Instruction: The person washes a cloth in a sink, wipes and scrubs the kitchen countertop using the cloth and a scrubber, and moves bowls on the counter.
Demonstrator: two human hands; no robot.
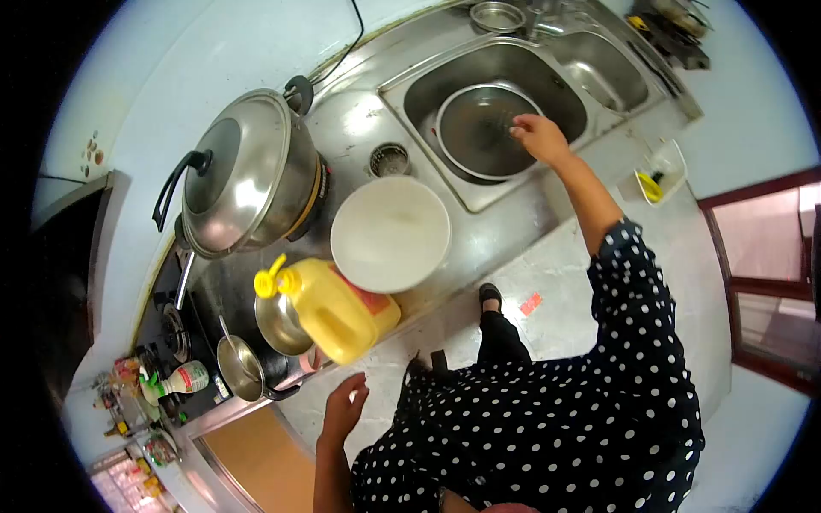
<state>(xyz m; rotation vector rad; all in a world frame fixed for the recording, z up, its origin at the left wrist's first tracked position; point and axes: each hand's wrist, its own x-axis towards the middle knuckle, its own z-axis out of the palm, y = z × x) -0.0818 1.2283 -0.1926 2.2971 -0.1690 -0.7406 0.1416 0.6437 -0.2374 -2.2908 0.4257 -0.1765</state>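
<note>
My right hand (539, 137) hangs over the near rim of a round metal basin (479, 132) in the larger sink bowl. Its fingers are bunched together, and whatever they may hold is hidden or too small to make out. The basin seems to contain dark water. Down at the counter's front edge, my left hand (345, 406) is in the air with loosely curled fingers, nothing in it. Nearest to it stands a yellow oil jug (338, 316) with its cap flipped up. A white bowl (391, 231) sits beside the jug.
A large lidded steel pot (248, 175) stands at the back. A metal strainer cup (390, 160) is beside the sink (402, 103). Past the jug are a metal bowl (278, 325), a small pan (239, 368) with a spoon, and a seasoning bottle (184, 379).
</note>
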